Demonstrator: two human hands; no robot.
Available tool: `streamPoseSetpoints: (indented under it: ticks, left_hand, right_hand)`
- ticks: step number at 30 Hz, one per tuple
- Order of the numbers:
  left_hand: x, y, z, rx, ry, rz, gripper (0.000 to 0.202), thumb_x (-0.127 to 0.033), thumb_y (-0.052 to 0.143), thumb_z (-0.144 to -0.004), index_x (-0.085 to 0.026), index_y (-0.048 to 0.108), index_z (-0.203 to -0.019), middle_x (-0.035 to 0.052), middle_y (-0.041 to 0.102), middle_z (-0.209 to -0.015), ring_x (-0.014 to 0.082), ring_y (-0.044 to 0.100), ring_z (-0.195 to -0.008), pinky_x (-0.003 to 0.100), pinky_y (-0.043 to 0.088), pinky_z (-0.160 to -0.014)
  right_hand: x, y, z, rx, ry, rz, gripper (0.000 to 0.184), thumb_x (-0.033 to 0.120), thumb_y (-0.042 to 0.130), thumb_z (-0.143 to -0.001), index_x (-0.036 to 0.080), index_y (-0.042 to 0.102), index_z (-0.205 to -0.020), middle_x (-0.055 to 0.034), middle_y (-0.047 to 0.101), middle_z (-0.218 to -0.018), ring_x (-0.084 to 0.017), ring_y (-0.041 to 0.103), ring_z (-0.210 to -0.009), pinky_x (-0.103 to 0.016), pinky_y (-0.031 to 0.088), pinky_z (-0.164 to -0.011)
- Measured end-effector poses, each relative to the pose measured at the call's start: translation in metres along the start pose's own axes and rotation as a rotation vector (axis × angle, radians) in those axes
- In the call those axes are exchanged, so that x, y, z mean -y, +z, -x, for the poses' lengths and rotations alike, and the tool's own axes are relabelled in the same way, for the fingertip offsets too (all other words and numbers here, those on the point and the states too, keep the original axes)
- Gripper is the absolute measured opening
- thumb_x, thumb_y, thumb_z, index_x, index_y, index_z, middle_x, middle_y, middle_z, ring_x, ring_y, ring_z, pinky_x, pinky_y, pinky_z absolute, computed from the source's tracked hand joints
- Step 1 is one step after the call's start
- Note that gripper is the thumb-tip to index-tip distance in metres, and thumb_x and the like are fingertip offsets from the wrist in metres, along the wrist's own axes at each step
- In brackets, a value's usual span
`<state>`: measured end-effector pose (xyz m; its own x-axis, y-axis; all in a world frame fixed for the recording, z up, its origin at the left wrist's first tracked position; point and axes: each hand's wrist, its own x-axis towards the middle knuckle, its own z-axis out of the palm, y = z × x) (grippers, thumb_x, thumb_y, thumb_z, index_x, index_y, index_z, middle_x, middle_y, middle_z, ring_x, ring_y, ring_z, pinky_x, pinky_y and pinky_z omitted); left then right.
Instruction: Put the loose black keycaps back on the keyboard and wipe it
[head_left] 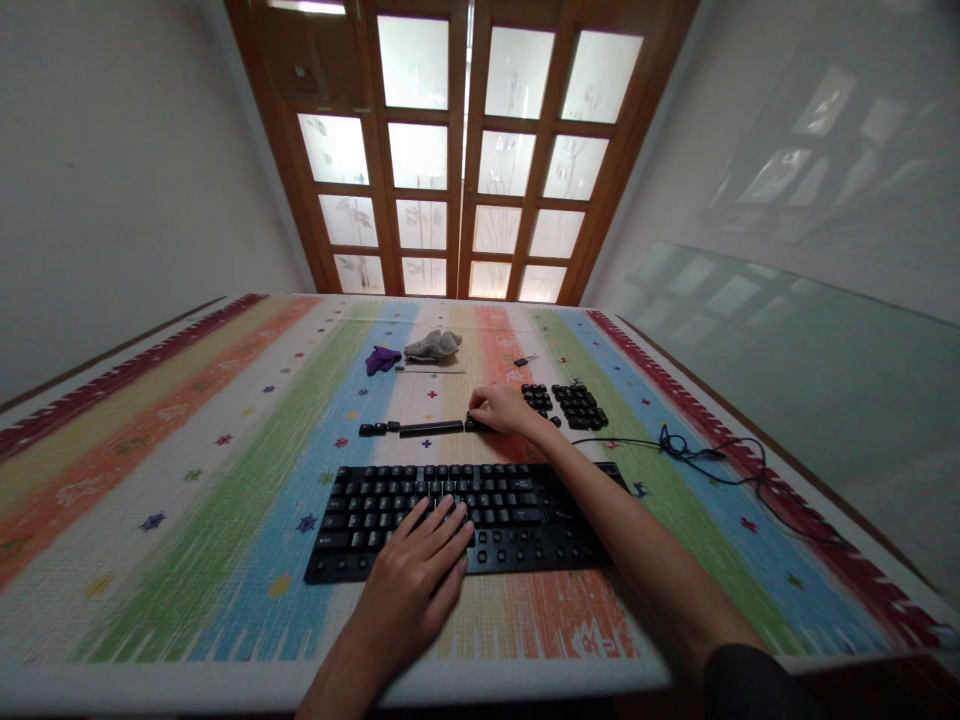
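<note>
- Centrally, the black keyboard (510, 515) lies on a striped tablecloth (247, 480), square sockets (500, 554) bared along its near edge.
- Left hand (420, 570): fingers extended, slightly parted, resting on it.
- Right hand (501, 407): fingers bunched at a keycap (472, 426) beside the long spacebar (431, 429); whether they grip, one cannot tell.
- Beyond: crumpled grey cloth (433, 347), purple cloth (382, 359).

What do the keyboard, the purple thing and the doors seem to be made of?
Keyboard: probably hard plastic, black; the keys are crisply moulded with a faint sheen.
Purple thing: likely soft fabric, matte, since it lies crumpled in folds.
Doors: apparently brown wood in the frames; the pale panes let light through, perhaps frosted glass.
</note>
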<state>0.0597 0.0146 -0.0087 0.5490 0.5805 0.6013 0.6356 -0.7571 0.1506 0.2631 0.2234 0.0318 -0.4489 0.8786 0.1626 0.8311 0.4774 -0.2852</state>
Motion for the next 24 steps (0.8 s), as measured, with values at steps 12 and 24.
streamPoseSetpoints:
  ticks: [12,24]
  left_hand:
    - [-0.001,0.0,-0.001,0.004,0.012,-0.022,0.042,-0.012,0.051,-0.092,-0.019,0.059,-0.133,0.0097,0.062,-0.137,0.0262,0.053,-0.133,0.053,0.047,-0.109]
    - [-0.007,-0.002,-0.002,-0.029,-0.069,-0.008,0.048,-0.015,0.051,-0.094,-0.014,0.048,-0.141,0.012,0.063,-0.135,0.025,0.055,-0.131,0.049,0.048,-0.109]
  right_hand:
    - [0.011,-0.014,0.013,-0.135,-0.097,-0.209,0.012,0.01,0.067,-0.076,0.016,0.06,-0.084,-0.001,0.063,-0.082,-0.017,0.055,-0.082,-0.027,0.04,-0.074]
    - [0.05,-0.031,0.137,-0.084,-0.27,-0.492,0.007,0.016,0.066,-0.085,0.019,0.061,-0.089,-0.0024,0.064,-0.089,-0.017,0.057,-0.085,-0.031,0.046,-0.077]
